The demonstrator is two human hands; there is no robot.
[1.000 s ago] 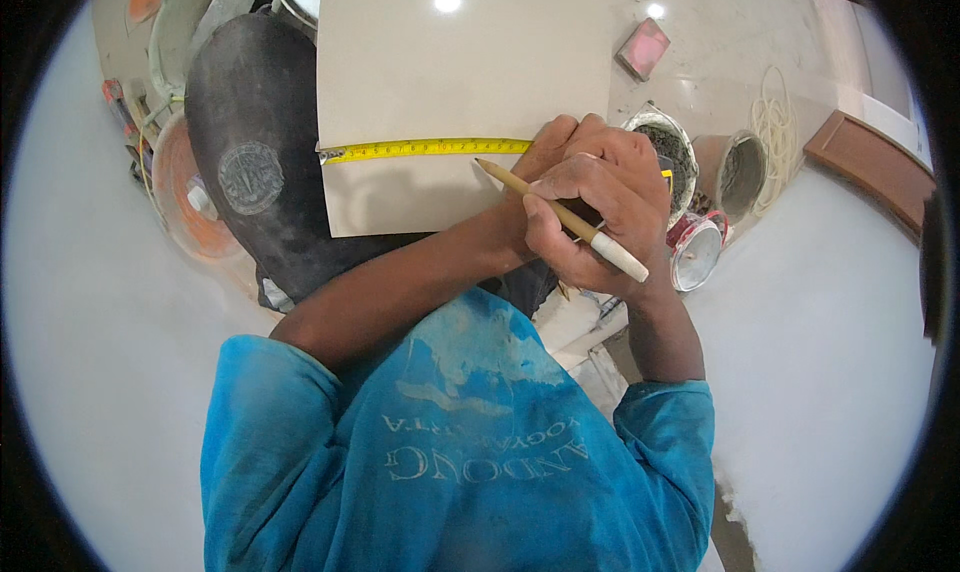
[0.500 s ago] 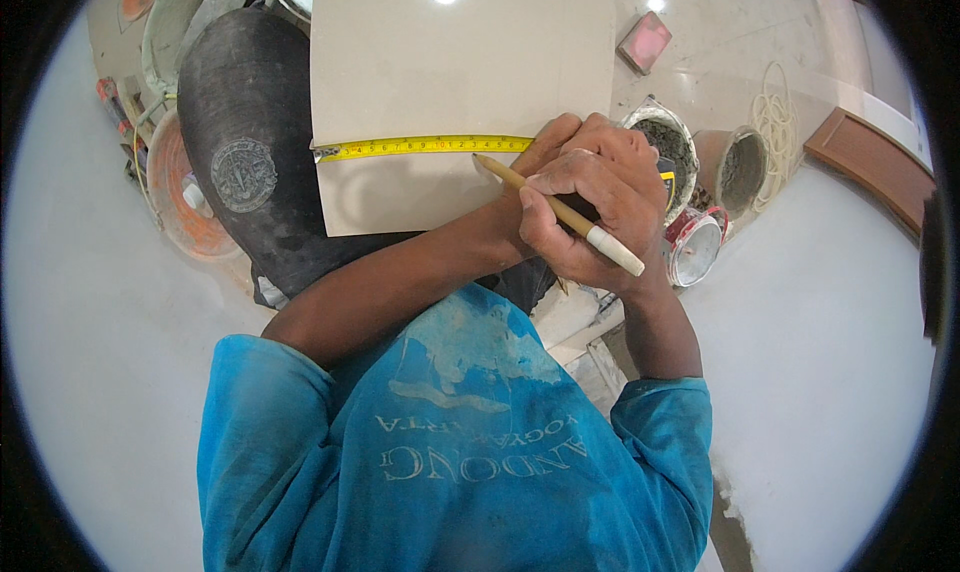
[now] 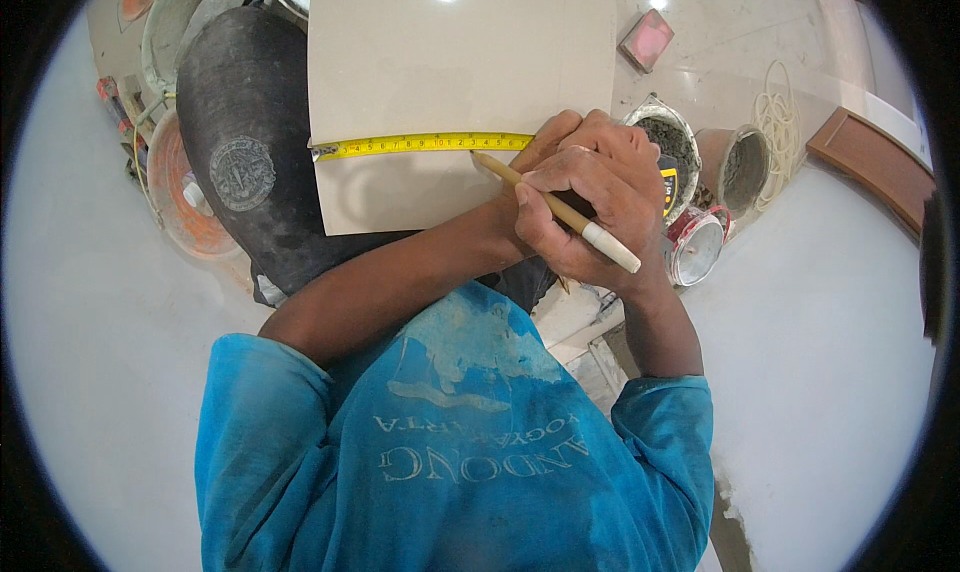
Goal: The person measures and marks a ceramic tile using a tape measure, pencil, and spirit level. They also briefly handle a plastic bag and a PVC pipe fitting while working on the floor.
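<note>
Pointing up-left, the pen (image 3: 568, 216) slants.

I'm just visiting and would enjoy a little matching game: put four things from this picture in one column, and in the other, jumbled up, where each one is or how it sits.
Things
1. Yellow tape measure
2. Tan pen
3. Pink block
4. Pale cord

Places and states
A. Held in the right hand, pointed end toward the left
B. Lying in loose loops near the buckets
C. Stretched out across the beige panel
D. Lying apart from the panel, beyond its right edge

Right pairs: 1-C, 2-A, 3-D, 4-B
</note>
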